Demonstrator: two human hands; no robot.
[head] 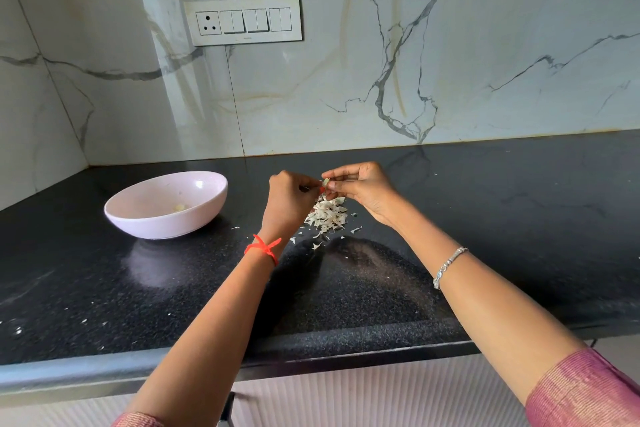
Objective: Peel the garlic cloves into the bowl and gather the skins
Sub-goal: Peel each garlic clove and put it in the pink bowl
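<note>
Both hands, left (290,196) and right (360,184), pinched on one clove (326,181) above skins (328,214), bowl (166,204) left on bench (485,218).

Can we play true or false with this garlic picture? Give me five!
1. The left hand and the right hand pinch one small garlic clove between them. True.
2. The bowl sits to the left of both hands. True.
3. The bowl is blue. False: it is pale pink.
4. The pile of skins lies inside the bowl. False: it lies on the black counter, right under the hands.
5. The red thread is tied on the right wrist. False: it is on the left wrist; the right wrist wears a silver bracelet.
</note>
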